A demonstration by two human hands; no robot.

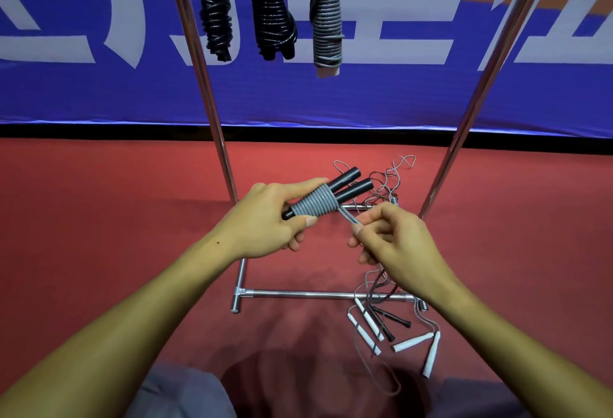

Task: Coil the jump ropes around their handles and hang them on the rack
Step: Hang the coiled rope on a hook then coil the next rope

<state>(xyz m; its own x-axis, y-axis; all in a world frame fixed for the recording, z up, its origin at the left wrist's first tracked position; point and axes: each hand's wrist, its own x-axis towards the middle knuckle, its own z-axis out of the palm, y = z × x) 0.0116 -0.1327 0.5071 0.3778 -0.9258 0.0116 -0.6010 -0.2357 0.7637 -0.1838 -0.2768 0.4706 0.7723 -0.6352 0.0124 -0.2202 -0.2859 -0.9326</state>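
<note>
We are mid-coil: our left hand [265,228] grips the paired black cylindrical handles [345,187] wound with grey cord [313,204], before the chrome rack [212,92]; our right hand [394,241] pinches the cord's tail, which needs tucking next.

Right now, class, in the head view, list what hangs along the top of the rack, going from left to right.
Left rack upright → first black coiled rope → second black coiled rope → grey coiled rope with white handles → right rack upright.
</note>
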